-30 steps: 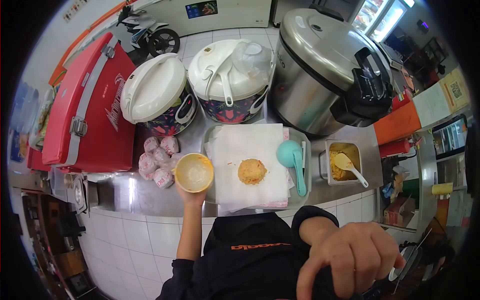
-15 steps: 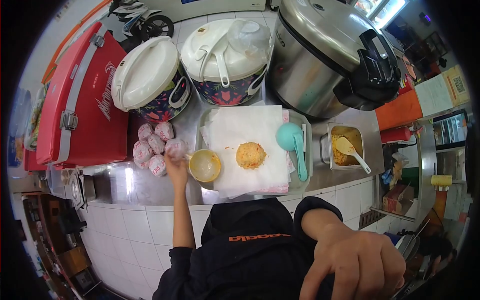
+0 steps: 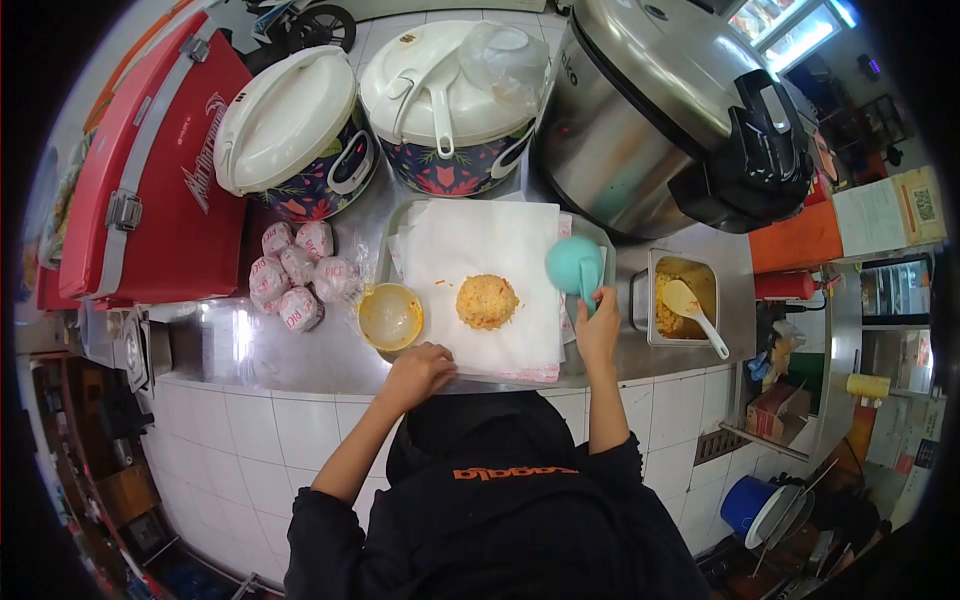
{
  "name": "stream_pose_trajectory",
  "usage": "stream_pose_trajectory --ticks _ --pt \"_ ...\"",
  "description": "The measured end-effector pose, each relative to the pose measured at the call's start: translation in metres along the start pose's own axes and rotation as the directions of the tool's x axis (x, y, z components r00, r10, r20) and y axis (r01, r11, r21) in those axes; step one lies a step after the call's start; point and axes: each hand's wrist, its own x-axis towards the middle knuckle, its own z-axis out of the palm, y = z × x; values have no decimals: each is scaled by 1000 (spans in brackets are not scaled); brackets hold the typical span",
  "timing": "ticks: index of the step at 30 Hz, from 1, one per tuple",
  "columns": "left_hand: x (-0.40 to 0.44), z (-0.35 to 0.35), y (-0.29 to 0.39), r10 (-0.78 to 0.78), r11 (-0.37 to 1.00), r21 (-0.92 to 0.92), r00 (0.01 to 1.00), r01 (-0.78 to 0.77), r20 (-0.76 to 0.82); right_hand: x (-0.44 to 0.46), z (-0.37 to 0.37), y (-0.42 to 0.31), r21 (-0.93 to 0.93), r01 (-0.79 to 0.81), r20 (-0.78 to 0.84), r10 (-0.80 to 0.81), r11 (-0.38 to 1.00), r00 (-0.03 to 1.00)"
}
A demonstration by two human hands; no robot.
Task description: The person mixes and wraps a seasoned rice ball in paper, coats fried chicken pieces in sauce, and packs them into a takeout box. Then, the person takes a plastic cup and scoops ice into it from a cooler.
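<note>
A rounded mound of orange-flecked rice (image 3: 487, 301) lies on white paper sheets (image 3: 430, 240) stacked on a tray (image 3: 612, 262). My left hand (image 3: 422, 374) is at the paper's lower left edge, fingers curled in; what they pinch, if anything, is too small to tell. Just above it sits a yellow-rimmed bowl (image 3: 390, 317). My right hand (image 3: 598, 325) has its fingers closed round the handle of a turquoise scoop (image 3: 575, 266), whose round head rests over the right side of the paper.
Several wrapped balls (image 3: 298, 264) lie left of the bowl. Behind stand two patterned rice cookers (image 3: 310, 185) (image 3: 450, 165) and a large steel cooker (image 3: 620, 130). A red cooler (image 3: 150, 190) is at the left. At the right, a metal container (image 3: 655, 330) holds yellow food and a white spoon (image 3: 700, 318).
My right hand has come down from near the camera and taken hold of the turquoise scoop. My left hand has moved from beside the wrapped balls to the paper's lower edge.
</note>
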Motion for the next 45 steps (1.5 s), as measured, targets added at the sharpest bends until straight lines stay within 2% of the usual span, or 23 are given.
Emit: stream_pose_trajectory --ticks 1,4,6,7,9,10,12,14,16,19,21,23,25,28,30,32,34,36,37,39,41,43,45 --pt "1 -3 -1 -36 990 -137 999 34 -11 4 1 2 0 -7 5 7 1000 1000" --pt "3 -4 -6 -95 969 -232 995 89 -12 11 -5 -2 42 -31 41 29 999 999" --pt "3 -4 -8 -150 951 -272 989 148 15 9 -10 -15 -205 158 -103 -182 966 978" --pt "4 -4 -6 -187 920 -352 982 174 -1 6 -16 -27 -203 161 -96 -183 966 978" --pt "5 -5 -2 -230 880 -430 973 203 -11 -9 -28 -50 -28 379 95 -375 925 922" --pt "6 -6 0 -278 860 -451 960 238 -24 -18 -25 -52 -26 378 99 -374 926 922" --pt "5 -5 0 -325 838 -475 945 270 -37 -33 -22 -53 166 447 513 -464 879 722" --pt "4 -1 -3 -394 834 -473 907 283 -150 -40 -5 -27 150 446 523 -454 882 722" --pt "3 -3 1 -392 831 -485 906 272 -163 -38 -3 -23 142 448 536 -449 883 715" --pt "2 -6 0 -330 863 -437 938 253 -109 -33 -2 -22 197 410 507 -451 890 735" --pt "4 -8 3 -277 892 -384 960 240 -44 -30 1 -20 129 377 651 -365 917 665" --pt "9 -9 15 -232 945 -242 972 218 -28 -29 9 -14 110 357 675 -333 928 658" --pt "15 -1 16 -179 964 -205 983 169 -32 -27 12 -13 93 337 697 -303 937 650" --pt "30 16 21 -81 987 -143 996 75 -40 -18 10 -12 78 218 752 -201 973 628" --pt "38 24 27 -40 993 -114 998 35 -47 -10 9 -13 36 -76 866 6 996 500" --pt "44 29 31 -70 997 -47 985 63 -158 -7 6 -15 79 -90 856 -22 993 516" --pt "45 27 29 -102 995 -9 980 102 -170 -6 2 -20 121 -104 846 -48 987 531" --pt "42 24 24 -135 989 29 974 143 -182 -11 -2 -24 291 -2 704 -213 957 678" --pt "40 23 21 -149 989 -27 967 146 -206 -12 -3 -24 292 -2 705 -214 956 676" --pt "36 22 18 -165 985 -82 959 150 -229 -15 -4 -24 280 169 650 -317 945 691" --pt "35 21 17 -172 966 -223 967 128 -190 -18 -4 -25 272 204 652 -336 940 679" --pt "38 21 17 -174 970 -200 965 134 -196 -20 -1 -27 262 238 654 -353 935 669" --pt "41 19 18 -178 974 -178 963 143 -203 -22 5 -29 139 279 587 -307 950 749"
